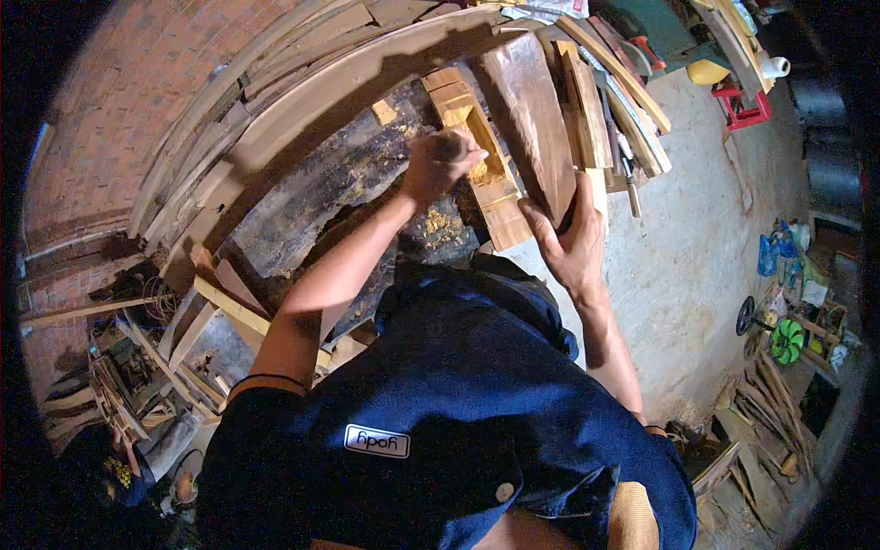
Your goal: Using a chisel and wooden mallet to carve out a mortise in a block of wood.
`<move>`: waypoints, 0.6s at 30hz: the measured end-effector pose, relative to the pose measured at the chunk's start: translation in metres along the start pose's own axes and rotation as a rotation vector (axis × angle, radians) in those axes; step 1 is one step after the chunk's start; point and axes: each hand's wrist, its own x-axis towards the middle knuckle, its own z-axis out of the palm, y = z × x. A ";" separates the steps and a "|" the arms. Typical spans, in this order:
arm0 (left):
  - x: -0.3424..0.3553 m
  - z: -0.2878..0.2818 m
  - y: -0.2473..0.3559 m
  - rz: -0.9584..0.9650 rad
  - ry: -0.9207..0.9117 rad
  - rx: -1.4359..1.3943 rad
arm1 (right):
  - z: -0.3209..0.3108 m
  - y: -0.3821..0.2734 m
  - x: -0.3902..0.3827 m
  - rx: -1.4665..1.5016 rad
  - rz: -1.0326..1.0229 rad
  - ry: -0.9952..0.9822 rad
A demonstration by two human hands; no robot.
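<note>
A pale wooden block (500,220) with a long recess lies across the dark workbench (302,215), and yellowish shavings (478,170) sit in the recess. My left hand (438,165) is closed over the block's left side, its fingertips at the recess. Something dark and rounded shows blurred at that fist; its kind cannot be made out. Beside the block, on its right, a broad brown plank (532,105) narrows toward me. My right hand (576,240) grips the plank's near end, thumb on the left side and fingers on the right.
Long boards (302,101) line the bench's far left side. Several wood strips and a thin tool with a wooden handle (632,192) lie right of the plank. A red stool (741,110) and a green-bladed fan (786,340) stand on the concrete floor. Scrap wood lies at both lower sides.
</note>
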 end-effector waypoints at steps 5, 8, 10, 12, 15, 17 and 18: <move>-0.020 0.026 -0.017 0.294 0.125 0.294 | 0.008 0.004 0.006 -0.206 -0.171 -0.196; -0.022 0.024 -0.018 -0.127 -0.141 0.072 | 0.008 0.015 0.005 -0.219 -0.102 -0.173; -0.011 0.023 -0.028 -0.164 -0.024 -0.641 | 0.006 0.019 0.005 -0.127 0.075 -0.167; 0.005 0.017 -0.045 -0.197 0.182 -0.635 | 0.007 0.023 0.001 -0.079 0.072 -0.075; 0.023 0.001 -0.061 -0.184 0.364 -0.334 | 0.007 0.031 -0.003 -0.049 0.030 -0.026; 0.027 -0.005 -0.037 -0.240 0.295 -0.417 | 0.005 0.036 -0.009 -0.038 0.063 -0.006; 0.025 -0.009 -0.036 -0.271 0.253 -0.342 | 0.004 0.036 -0.011 -0.046 0.121 -0.037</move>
